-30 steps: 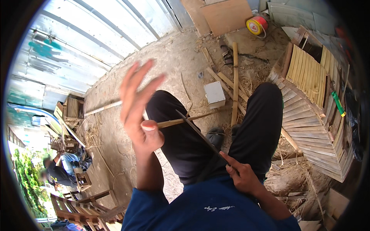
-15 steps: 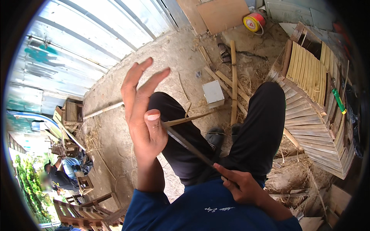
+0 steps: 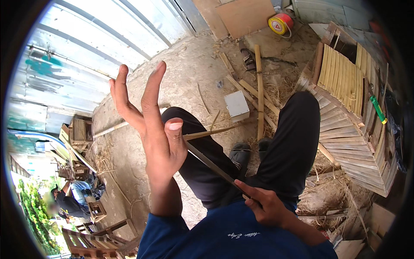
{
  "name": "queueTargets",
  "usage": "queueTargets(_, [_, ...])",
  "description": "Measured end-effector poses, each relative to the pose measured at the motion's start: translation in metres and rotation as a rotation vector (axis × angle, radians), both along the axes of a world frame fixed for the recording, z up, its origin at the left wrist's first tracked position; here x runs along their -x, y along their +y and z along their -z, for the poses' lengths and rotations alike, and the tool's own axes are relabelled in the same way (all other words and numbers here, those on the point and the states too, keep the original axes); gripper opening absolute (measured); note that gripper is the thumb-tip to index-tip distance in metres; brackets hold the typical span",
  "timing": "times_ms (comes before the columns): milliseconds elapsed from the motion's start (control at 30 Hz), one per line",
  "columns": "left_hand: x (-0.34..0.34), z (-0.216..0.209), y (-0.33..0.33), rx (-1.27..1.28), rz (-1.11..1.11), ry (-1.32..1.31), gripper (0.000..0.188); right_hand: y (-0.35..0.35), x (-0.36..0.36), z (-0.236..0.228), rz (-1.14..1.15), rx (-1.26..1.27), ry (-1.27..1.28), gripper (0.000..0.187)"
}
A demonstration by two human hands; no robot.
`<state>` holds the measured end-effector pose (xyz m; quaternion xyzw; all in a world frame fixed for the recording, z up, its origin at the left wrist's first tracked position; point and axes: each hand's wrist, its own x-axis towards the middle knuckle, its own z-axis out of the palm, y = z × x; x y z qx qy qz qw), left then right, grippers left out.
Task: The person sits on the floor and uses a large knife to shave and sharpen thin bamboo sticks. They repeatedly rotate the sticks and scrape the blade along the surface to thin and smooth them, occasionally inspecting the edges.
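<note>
My left hand (image 3: pixel 161 142) is raised on the left, its fingers stretched upward and apart. A thin bamboo strip (image 3: pixel 207 133) comes out from behind its thumb and points right, tapering. It appears pinched at the base of the thumb, though the contact is hidden. In front of my belly, my right hand (image 3: pixel 267 206) is closed round a knife whose handle is covered by the fingers. The long, narrow, dark knife blade (image 3: pixel 211 165) slants up and left until its far end meets my left thumb, just below the strip.
Beyond my knees lie a white box (image 3: pixel 236 105), bamboo pieces (image 3: pixel 260 90) and a sandal (image 3: pixel 248 59). At right stands a slatted wooden stack (image 3: pixel 345 129) with a green-handled tool (image 3: pixel 378 109). A red and yellow bucket (image 3: pixel 279 24) is far off. Another person (image 3: pixel 71 200) sits at far left.
My left hand's fingers have swung left and spread wider. The strip's free end reaches less far right. My right hand and the knife have shifted slightly left.
</note>
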<state>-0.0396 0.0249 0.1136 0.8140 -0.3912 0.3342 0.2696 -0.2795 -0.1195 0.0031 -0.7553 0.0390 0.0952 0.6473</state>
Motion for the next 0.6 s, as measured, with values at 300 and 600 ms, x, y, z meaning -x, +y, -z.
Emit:
queueTargets(300, [-0.01, -0.008, -0.008, -0.105, -0.011, -0.014, 0.063, -0.014, -0.007, 0.004, 0.044, 0.07, 0.112, 0.056])
queueTargets(600, [-0.018, -0.007, -0.021, -0.05, 0.044, -0.044, 0.051, -0.013, -0.029, 0.031, 0.118, 0.117, 0.255, 0.055])
